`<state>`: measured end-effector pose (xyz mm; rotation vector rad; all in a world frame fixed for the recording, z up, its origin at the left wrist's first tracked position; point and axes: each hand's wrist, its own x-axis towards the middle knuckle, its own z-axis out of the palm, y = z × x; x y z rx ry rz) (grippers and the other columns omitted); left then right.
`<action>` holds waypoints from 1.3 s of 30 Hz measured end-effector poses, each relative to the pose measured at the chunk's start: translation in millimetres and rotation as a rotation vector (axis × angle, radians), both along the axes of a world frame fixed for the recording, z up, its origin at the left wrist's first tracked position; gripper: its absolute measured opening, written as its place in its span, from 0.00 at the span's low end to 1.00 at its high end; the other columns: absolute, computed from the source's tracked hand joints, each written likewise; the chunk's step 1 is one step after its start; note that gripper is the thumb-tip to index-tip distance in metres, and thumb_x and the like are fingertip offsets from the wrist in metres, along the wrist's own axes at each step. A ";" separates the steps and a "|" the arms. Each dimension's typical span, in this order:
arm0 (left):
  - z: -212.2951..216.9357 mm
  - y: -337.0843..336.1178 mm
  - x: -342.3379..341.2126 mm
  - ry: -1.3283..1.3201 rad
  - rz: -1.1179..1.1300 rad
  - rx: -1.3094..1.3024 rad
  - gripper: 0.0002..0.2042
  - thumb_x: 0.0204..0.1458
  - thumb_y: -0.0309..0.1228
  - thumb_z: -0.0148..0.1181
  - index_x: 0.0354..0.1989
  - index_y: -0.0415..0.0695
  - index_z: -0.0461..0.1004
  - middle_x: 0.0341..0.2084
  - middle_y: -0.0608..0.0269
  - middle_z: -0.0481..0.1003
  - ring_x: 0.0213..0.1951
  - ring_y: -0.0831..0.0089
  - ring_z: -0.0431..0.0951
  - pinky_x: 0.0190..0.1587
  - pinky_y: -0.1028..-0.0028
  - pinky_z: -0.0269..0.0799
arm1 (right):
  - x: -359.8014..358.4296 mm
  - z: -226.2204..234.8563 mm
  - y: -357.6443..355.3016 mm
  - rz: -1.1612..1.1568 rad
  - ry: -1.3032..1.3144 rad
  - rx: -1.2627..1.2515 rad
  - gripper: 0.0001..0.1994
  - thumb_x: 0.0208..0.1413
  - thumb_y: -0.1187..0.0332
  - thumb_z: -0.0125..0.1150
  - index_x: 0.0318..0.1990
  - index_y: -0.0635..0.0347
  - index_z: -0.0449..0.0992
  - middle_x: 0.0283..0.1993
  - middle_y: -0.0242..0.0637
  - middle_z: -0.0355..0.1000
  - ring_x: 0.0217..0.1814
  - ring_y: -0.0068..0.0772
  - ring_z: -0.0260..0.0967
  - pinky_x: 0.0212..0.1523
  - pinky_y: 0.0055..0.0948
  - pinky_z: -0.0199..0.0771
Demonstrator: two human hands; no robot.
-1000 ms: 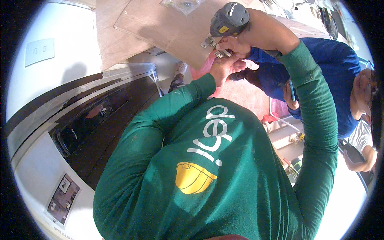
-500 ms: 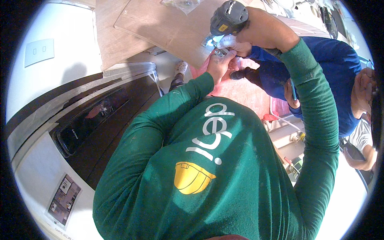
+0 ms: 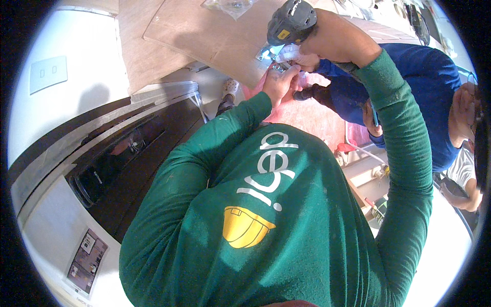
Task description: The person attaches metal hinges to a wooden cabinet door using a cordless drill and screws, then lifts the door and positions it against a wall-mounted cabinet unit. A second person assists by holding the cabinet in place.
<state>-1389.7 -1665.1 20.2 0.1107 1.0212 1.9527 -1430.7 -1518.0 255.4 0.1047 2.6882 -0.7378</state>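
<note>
A dark grey cordless drill (image 3: 292,23) is in my right hand (image 3: 319,40), its lit front end over the edge of a wooden board (image 3: 215,46). Most of my right fingers are hidden behind the drill and wrist. Just below, my left hand (image 3: 277,84) pinches a small metal piece, which looks like a hinge (image 3: 281,66), against the board's edge. A bright metal plate (image 3: 264,52) lies on the board beneath the drill. Close to both, a co-worker's hand (image 3: 302,57) reaches in from the right, its fingers lit by the drill.
The co-worker in a blue top (image 3: 409,92) stands close on my right, holding a blue-edged object. A clear plastic bag (image 3: 230,6) lies on the board. At left are a wall switch (image 3: 48,74) and a dark glossy panel (image 3: 110,166). Another person's foot (image 3: 230,88) shows below the board.
Very little differs. The view has shifted slightly, and the drill sits a touch further left. Both my hands keep their holds.
</note>
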 end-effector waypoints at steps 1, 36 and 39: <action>-1.5 -0.4 -0.6 0.025 -0.008 -0.003 0.13 0.66 0.32 0.60 0.29 0.40 0.77 0.19 0.63 0.75 0.20 0.74 0.75 0.25 0.68 0.78 | -1.7 2.4 -0.8 -0.019 -0.041 -0.004 0.23 0.45 0.69 0.68 0.52 0.62 0.80 0.43 0.52 0.82 0.44 0.50 0.79 0.51 0.41 0.78; 96.5 -75.5 -242.7 1.361 0.239 -0.699 0.11 0.52 0.27 0.64 0.44 0.47 0.86 0.37 0.53 0.85 0.41 0.59 0.86 0.46 0.65 0.80 | -7.9 17.1 -16.6 0.033 -0.159 0.096 0.24 0.45 0.61 0.78 0.52 0.56 0.83 0.46 0.48 0.84 0.49 0.51 0.81 0.53 0.42 0.79; 86.0 -60.9 -299.7 1.662 -0.063 -0.815 0.14 0.56 0.39 0.63 0.43 0.44 0.85 0.36 0.49 0.84 0.44 0.53 0.84 0.50 0.60 0.79 | -10.8 7.4 -14.2 0.030 -0.120 0.126 0.24 0.45 0.59 0.79 0.50 0.56 0.83 0.45 0.48 0.83 0.48 0.52 0.81 0.53 0.42 0.79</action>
